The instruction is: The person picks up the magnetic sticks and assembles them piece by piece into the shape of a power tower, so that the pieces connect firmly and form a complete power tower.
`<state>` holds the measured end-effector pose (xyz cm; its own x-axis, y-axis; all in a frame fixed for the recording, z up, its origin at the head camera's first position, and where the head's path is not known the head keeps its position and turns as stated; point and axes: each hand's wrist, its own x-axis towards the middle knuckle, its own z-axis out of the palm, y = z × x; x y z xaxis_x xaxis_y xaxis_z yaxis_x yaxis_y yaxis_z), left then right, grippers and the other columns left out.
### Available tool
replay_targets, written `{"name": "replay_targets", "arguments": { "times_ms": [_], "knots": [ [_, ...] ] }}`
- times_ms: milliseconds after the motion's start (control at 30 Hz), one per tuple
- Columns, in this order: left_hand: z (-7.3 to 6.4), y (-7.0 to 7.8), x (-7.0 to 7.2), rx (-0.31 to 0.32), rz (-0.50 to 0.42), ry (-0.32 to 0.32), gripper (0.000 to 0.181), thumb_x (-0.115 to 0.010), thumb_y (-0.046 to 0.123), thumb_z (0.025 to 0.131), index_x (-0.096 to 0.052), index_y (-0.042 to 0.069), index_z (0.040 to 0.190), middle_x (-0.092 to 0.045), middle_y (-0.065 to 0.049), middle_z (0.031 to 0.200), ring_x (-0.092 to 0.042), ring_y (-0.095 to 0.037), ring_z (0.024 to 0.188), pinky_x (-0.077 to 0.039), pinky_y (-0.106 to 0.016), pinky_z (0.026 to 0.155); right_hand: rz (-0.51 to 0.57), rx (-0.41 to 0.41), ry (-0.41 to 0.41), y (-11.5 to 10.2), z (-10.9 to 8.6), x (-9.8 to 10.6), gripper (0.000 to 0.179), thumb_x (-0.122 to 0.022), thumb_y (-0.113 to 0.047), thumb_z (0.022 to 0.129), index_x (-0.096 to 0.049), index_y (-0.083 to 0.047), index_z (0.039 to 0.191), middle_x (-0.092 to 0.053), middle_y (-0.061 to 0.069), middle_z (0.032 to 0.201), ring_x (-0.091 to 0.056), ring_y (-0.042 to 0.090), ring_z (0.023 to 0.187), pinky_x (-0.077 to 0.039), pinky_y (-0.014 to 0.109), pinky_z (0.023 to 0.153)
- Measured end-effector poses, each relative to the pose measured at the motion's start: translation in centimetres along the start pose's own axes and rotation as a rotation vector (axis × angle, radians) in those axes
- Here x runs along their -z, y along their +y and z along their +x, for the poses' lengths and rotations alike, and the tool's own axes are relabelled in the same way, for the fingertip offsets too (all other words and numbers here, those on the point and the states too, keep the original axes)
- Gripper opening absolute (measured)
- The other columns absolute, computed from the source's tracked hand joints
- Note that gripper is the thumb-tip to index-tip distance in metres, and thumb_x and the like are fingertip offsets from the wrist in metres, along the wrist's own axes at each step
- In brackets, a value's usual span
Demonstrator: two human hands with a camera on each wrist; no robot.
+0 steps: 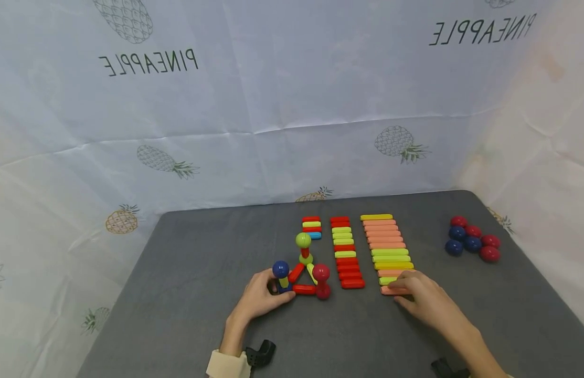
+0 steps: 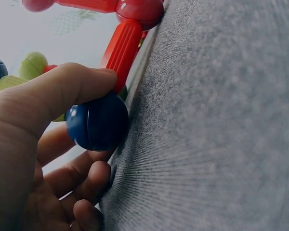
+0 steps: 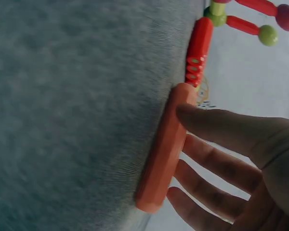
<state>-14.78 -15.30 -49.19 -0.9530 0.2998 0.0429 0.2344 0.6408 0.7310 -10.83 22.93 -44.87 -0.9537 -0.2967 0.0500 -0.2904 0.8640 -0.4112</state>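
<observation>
A small toy frame of balls and rods stands near the table's middle, with a triangular base and three upright posts. My left hand [image 1: 257, 298] grips its near-left corner, a blue ball [image 2: 98, 122]; the thumb also lies against the red rod [image 2: 121, 53] joined to it. Blue [image 1: 280, 269], green [image 1: 303, 240] and red [image 1: 321, 272] balls top the posts. To the right, my right hand [image 1: 428, 298] pinches the nearest orange rod [image 3: 164, 154] of a long column. Its thumb presses the near side, while the other fingers are partly hidden behind.
Beside the frame lies a column of short red and green rods [image 1: 347, 261], with a smaller group of short rods [image 1: 311, 229] behind. Longer orange, green and yellow rods [image 1: 385, 239] form another column. Several red and blue balls [image 1: 473, 244] cluster at the grey table's [image 1: 188, 294] right.
</observation>
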Motion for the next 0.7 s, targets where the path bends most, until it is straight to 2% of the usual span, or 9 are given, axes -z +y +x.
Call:
{"name": "replay_targets", "arguments": {
  "times_ms": [100, 200, 267, 367, 533, 633, 700],
  "knots": [
    [-0.1, -0.1, 0.0, -0.007, 0.003, -0.012, 0.03, -0.084, 0.039, 0.081, -0.066, 0.017, 0.09, -0.055, 0.006, 0.072, -0.048, -0.003, 0.064, -0.038, -0.02, 0.059, -0.029, -0.012, -0.029, 0.1, 0.0, -0.3, 0.028, -0.088, -0.006, 0.075, -0.08, -0.012, 0.102, -0.067, -0.003, 0.09, -0.057, 0.011, 0.082, -0.053, 0.033, 0.069],
    [-0.3, 0.0, 0.4, -0.038, -0.013, -0.011, 0.03, -0.085, 0.041, 0.081, -0.068, 0.02, 0.093, -0.057, 0.007, 0.077, -0.05, -0.005, 0.069, -0.04, -0.02, 0.063, -0.035, -0.017, -0.052, 0.1, 0.2, -0.5, 0.029, -0.088, -0.004, 0.075, -0.08, -0.009, 0.103, -0.069, 0.0, 0.095, -0.06, 0.015, 0.085, -0.056, 0.038, 0.071],
    [-0.4, 0.1, 0.7, -0.071, -0.035, 0.012, 0.029, -0.087, 0.039, 0.08, -0.07, 0.022, 0.096, -0.06, 0.007, 0.084, -0.054, -0.008, 0.075, -0.043, -0.02, 0.066, -0.026, -0.016, -0.066, 0.1, 0.2, -0.6, 0.029, -0.088, -0.004, 0.075, -0.08, -0.008, 0.103, -0.072, 0.002, 0.099, -0.063, 0.018, 0.087, -0.057, 0.041, 0.073],
    [-0.7, 0.4, 1.4, -0.137, -0.082, 0.069, 0.027, -0.088, 0.035, 0.079, -0.073, 0.024, 0.099, -0.065, 0.007, 0.094, -0.06, -0.012, 0.085, -0.05, -0.023, 0.072, -0.026, -0.007, -0.06, 0.1, 0.2, -0.7, 0.026, -0.088, -0.008, 0.076, -0.08, -0.011, 0.101, -0.074, -0.001, 0.096, -0.061, 0.013, 0.082, -0.056, 0.038, 0.071],
    [-0.8, 0.9, 2.1, -0.236, -0.14, 0.118, 0.028, -0.088, 0.028, 0.081, -0.075, 0.022, 0.105, -0.074, 0.005, 0.099, -0.068, -0.018, 0.09, -0.059, -0.033, 0.081, 0.022, 0.014, 0.036, -0.9, 0.0, -0.4, 0.018, -0.085, -0.019, 0.083, -0.081, -0.016, 0.1, -0.074, -0.008, 0.089, -0.052, 0.0, 0.07, -0.05, 0.024, 0.063],
    [-0.8, 1.2, 2.3, -0.255, -0.143, 0.123, 0.033, -0.087, 0.026, 0.082, -0.074, 0.018, 0.111, -0.076, 0.002, 0.101, -0.069, -0.015, 0.088, -0.06, -0.036, 0.082, 0.101, 0.055, 0.118, -2.7, 0.1, 0.4, 0.024, -0.086, -0.016, 0.081, -0.08, -0.014, 0.104, -0.073, -0.01, 0.086, -0.053, -0.003, 0.069, -0.049, 0.021, 0.061],
    [-0.8, 1.3, 2.4, -0.256, -0.144, 0.129, 0.038, -0.087, 0.025, 0.083, -0.073, 0.015, 0.117, -0.076, 0.0, 0.104, -0.069, -0.012, 0.089, -0.06, -0.038, 0.082, 0.154, 0.112, 0.179, -4.3, 0.2, 1.0, 0.03, -0.088, -0.01, 0.077, -0.08, -0.012, 0.106, -0.073, -0.01, 0.085, -0.053, -0.003, 0.069, -0.05, 0.021, 0.06]
  ]
}}
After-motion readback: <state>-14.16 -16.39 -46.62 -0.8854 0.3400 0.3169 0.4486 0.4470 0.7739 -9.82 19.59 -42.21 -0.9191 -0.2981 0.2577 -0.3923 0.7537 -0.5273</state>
